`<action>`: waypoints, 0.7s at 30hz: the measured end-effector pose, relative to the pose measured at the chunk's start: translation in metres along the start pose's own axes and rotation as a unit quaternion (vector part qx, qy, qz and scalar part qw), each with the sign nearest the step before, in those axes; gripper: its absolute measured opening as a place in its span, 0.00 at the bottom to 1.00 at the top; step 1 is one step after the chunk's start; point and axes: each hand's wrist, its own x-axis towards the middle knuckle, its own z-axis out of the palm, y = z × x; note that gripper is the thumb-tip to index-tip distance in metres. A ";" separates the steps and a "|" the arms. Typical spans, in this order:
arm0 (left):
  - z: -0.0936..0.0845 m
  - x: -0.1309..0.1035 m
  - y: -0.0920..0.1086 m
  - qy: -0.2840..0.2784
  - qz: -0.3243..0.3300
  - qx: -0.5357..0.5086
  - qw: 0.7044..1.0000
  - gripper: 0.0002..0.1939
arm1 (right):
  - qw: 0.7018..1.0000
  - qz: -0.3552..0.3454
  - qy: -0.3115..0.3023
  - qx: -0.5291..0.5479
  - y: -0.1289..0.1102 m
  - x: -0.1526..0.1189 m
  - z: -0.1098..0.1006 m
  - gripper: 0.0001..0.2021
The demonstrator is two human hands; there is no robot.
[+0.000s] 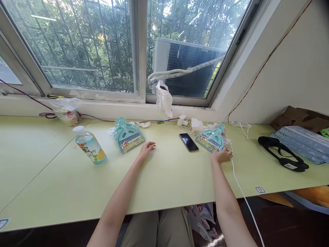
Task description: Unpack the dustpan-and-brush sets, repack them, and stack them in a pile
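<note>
Right hand at one packaged dustpan-and-brush set, left hand resting empty

The smartphone [189, 142] lies on the pale green table [169, 181]. Just right of it is a teal mini dustpan-and-brush set in clear wrap, the right set [212, 138]. The right hand [222, 155] touches this set's near right corner, fingers bent; whether they pinch the wrap cannot be told.

Left of the phone, the left hand [147, 149] rests on the table, palm down, fingers loosely curled and slightly parted, holding nothing. Farther left, near those fingers, lies the matching left set [128, 135], also wrapped. Well left of the phone stands a lemon drink bottle [90, 145] with a white cap.

Behind the phone are white adapters [196, 125]. To its right, a white cable [240, 187] passes the right hand, and black headgear [282, 154] lies well apart.
</note>
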 end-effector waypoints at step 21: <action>0.001 0.001 -0.006 0.005 0.000 0.076 0.997 0.13 | 0.894 -0.347 -0.256 -0.124 -0.011 -0.009 0.010 0.16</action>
